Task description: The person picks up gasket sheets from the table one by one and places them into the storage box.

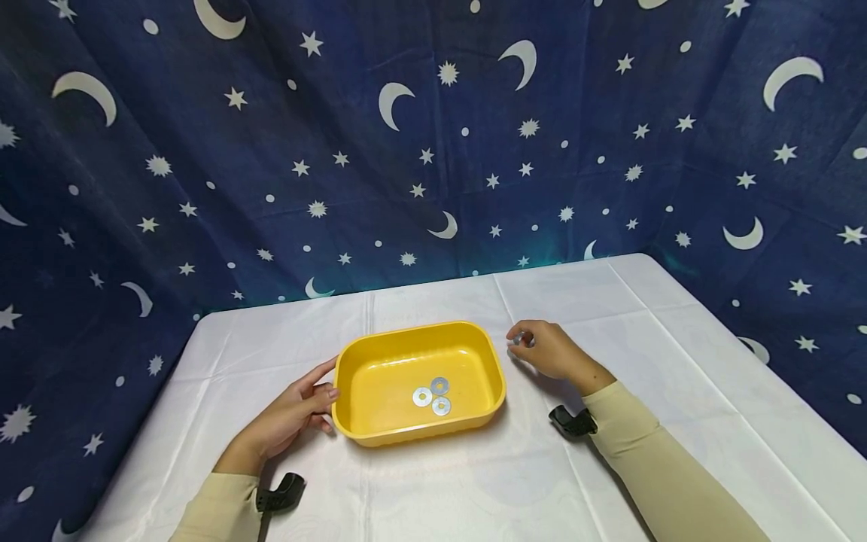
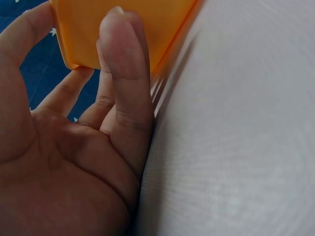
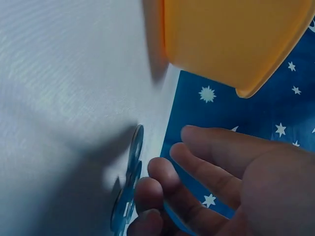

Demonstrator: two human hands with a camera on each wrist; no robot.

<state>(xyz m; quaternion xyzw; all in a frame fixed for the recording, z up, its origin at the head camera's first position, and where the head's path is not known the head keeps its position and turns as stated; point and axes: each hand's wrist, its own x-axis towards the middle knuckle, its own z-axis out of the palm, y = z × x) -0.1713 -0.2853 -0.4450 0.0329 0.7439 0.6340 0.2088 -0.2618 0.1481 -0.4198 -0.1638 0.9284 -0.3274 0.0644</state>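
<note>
A yellow plastic tray is set near the middle of the tabletop, which is covered by a white cloth. Three flat metal washers are seen on the tray's floor, lying close together toward its near right part. The tray's left end is touched by the left hand: its thumb is laid along the rim and the fingers are pressed nearly straight against the outer wall, slightly spread. Just beside the tray's far right corner the right hand is held over the cloth, with its fingers curled down onto a few more washers lying there on the tabletop; whether one is actually pinched cannot be told. Both forearms are covered by beige sleeves, and a black camera mount is worn at each wrist. Behind the tabletop a dark blue backdrop printed with white moons and stars is hung.
</note>
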